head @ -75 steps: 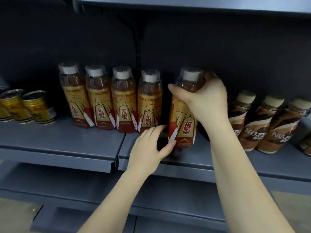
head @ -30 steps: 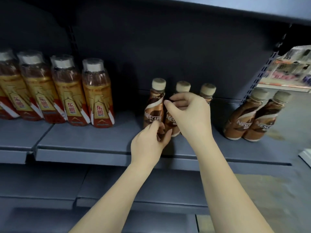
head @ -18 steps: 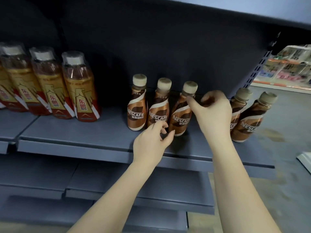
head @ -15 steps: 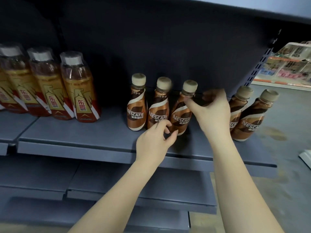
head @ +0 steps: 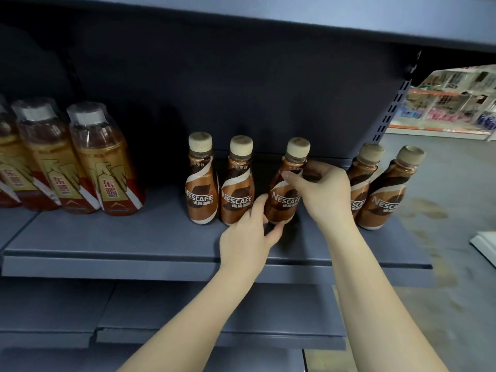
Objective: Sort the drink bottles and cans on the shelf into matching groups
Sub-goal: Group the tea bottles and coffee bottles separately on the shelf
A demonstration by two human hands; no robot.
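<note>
Three brown Nescafe bottles with cream caps stand in a row on the grey shelf [head: 134, 245]: the left one [head: 200, 183], the middle one [head: 237, 186] and the right one [head: 285, 189], which tilts slightly. My right hand [head: 322, 191] grips that right bottle around its upper body, thumb across the front. My left hand [head: 249, 237] holds the same bottle at its base between fingers and thumb. Two more Nescafe bottles [head: 386, 191] lean further right, apart from the row. Orange and red energy drink bottles [head: 104, 162] stand grouped at the left.
The shelf's back panel is dark and an upper shelf [head: 295, 20] overhangs. Lower grey shelves [head: 188, 312] jut out beneath my arms. The shelf ends at the right, with bare floor [head: 451, 210] and distant store racks beyond.
The view shifted right from the energy drinks to the Nescafe bottles. My right hand moved from the bottle's far side to grip the third bottle, and my left hand closed on its base.
</note>
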